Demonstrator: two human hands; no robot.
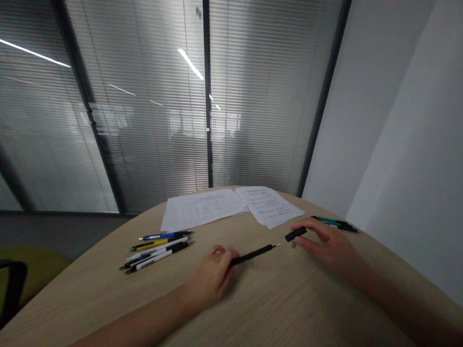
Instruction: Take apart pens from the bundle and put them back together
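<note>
My left hand point(216, 273) is closed around the rear of a black pen point(253, 255), whose thin pale tip points right. Between the fingertips of my right hand point(327, 242) is a black pen cap point(295, 234). A small gap separates the cap from the pen's tip, and both are held over the wooden table point(267, 303). Just beyond my right hand lie a green and black pen point(331, 221) and at least one more dark pen.
Several pens point(159, 250), blue, yellow, white and black, lie in a group at the left. Printed sheets point(206, 208) and another printed page point(269, 206) rest near the far edge. A glass partition with blinds point(162, 159) stands behind; a chair point(39, 260) is at the left.
</note>
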